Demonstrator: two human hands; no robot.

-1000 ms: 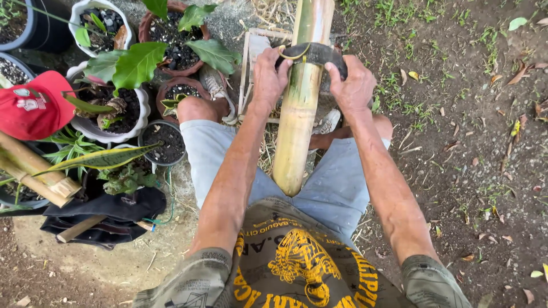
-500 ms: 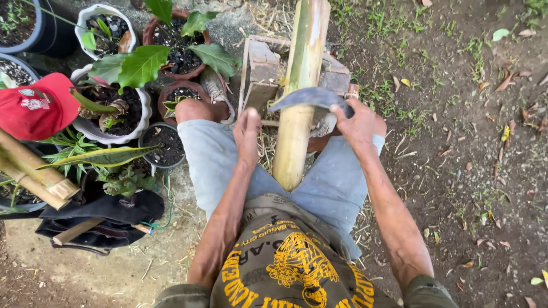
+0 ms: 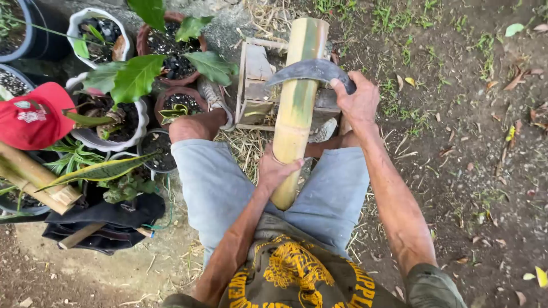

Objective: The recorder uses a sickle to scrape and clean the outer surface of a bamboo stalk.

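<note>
A thick green-yellow bamboo pole (image 3: 298,108) leans between my knees, its top resting on a small wooden crate (image 3: 257,85). My left hand (image 3: 274,170) grips the pole near its lower end. My right hand (image 3: 357,100) holds the handle of a curved dark metal blade (image 3: 305,71), which lies across the upper part of the pole. I sit in light blue shorts and an olive shirt with a yellow print.
Several potted plants (image 3: 128,77) crowd the left side. A red cap (image 3: 31,117) sits there beside cut bamboo pieces (image 3: 34,179) and a dark bag (image 3: 103,225). Bare soil with dry leaves (image 3: 485,171) spreads to the right.
My left hand came off the blade and slid down the pole to grip its lower end. My right hand alone now holds the blade across the pole. The view pulled back, showing the pole's top.
</note>
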